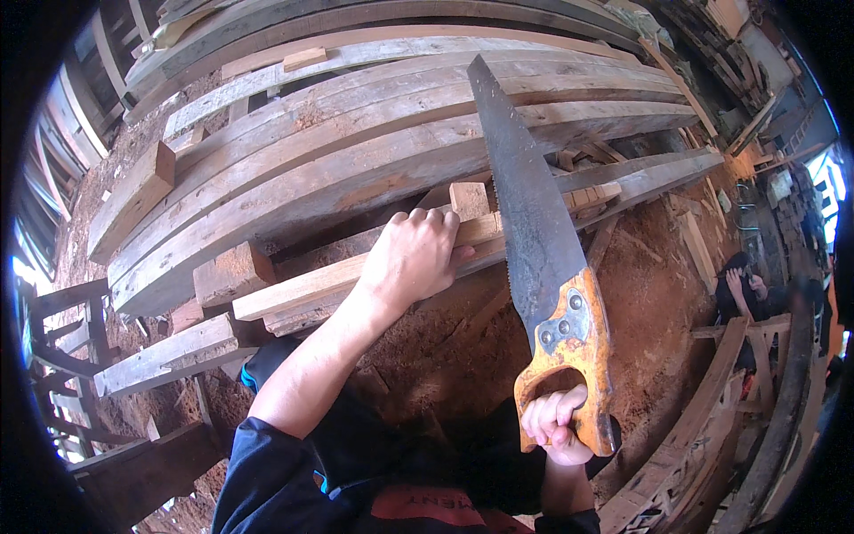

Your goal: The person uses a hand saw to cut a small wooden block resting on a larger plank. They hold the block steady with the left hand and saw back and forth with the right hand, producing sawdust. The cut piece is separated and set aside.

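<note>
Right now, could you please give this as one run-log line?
left hand: clasping timber batten; right hand: gripping handsaw; blade: overlaps batten, contact unclear

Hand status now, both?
Left hand: closed over the light wooden batten.
Right hand: closed, holding the handsaw by its handle.

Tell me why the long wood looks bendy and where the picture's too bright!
In the head view, the long beams curve because the fisheye lens bends straight edges; also in the head view, glare turns patches white at the far left and right edges, while the saw looks clear.
</note>
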